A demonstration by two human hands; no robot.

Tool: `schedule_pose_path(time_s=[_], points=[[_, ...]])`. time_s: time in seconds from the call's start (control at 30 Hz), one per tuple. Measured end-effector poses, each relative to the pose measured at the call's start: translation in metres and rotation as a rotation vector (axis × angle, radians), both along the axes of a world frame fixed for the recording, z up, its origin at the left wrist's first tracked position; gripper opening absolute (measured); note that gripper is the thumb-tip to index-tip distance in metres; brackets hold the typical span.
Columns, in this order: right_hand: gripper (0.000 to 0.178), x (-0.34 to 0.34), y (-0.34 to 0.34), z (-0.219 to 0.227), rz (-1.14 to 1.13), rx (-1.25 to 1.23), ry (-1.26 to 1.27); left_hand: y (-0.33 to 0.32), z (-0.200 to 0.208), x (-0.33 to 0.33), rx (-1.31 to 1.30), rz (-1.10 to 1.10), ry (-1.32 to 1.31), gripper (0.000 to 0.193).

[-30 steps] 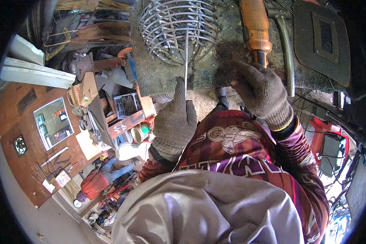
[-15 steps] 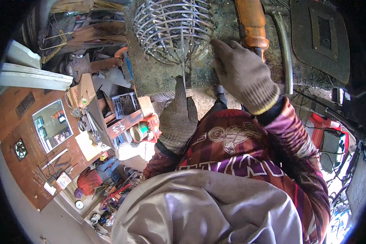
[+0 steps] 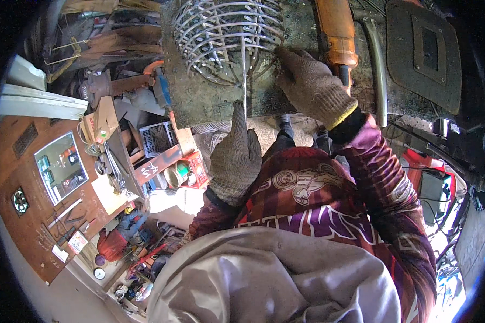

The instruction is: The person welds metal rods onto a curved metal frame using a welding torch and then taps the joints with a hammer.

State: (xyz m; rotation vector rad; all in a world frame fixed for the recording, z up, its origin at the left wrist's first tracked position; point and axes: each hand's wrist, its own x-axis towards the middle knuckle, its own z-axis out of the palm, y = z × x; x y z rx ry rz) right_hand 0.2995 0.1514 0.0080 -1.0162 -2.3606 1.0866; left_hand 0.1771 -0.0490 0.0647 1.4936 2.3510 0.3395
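On the dark workbench (image 3: 199, 102) lies a rounded cage of bent metal rods (image 3: 229, 27), its curved bars crossed by shorter pieces. My left hand (image 3: 234, 161), in a grey-brown knit glove, is closed round the near end of a straight thin metal rod (image 3: 244, 75). The index finger lies along this rod, which reaches over the cage bars. My right hand (image 3: 312, 89), gloved the same way, is at the cage's right edge with fingers bent and fingertips against the outer bar. Its grip is partly hidden by the hand itself.
An orange power tool (image 3: 337, 32) lies right of the cage, beside a bent metal tube (image 3: 376, 70). A dark welding shield (image 3: 425, 54) rests at the bench's far right. Left of the bench stand a cluttered shelf and a plastic crate (image 3: 157, 139). A red machine (image 3: 423, 164) stands at right.
My right hand has shifted slightly left and up, its fingertips closer against the cage's edge. My left hand keeps its hold on the rod. The view has turned a little.
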Motion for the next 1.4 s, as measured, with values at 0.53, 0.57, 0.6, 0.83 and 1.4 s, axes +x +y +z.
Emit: schedule_pose_path(time_s=[0.53, 0.57, 0.6, 0.83, 1.4], points=[[0.065, 0.002, -0.001, 0.014, 0.066, -0.080, -0.080, -0.002, -0.020, -0.003, 0.019, -0.040, 0.064, 0.074], [0.066, 0.002, -0.002, 0.017, 0.054, -0.095, -0.101, -0.002, -0.021, -0.003, 0.017, -0.038, 0.064, 0.074], [0.066, 0.002, -0.002, 0.022, 0.042, -0.110, -0.123, -0.002, -0.022, -0.003, 0.017, -0.048, 0.086, 0.074], [0.064, 0.037, -0.020, 0.071, 0.101, -0.116, -0.011, 0.007, -0.008, 0.001, -0.068, -0.006, 0.016, 0.078], [0.065, 0.038, -0.029, 0.059, 0.232, -0.163, 0.016, 0.009, -0.009, 0.001, -0.153, 0.108, -0.058, 0.073]])
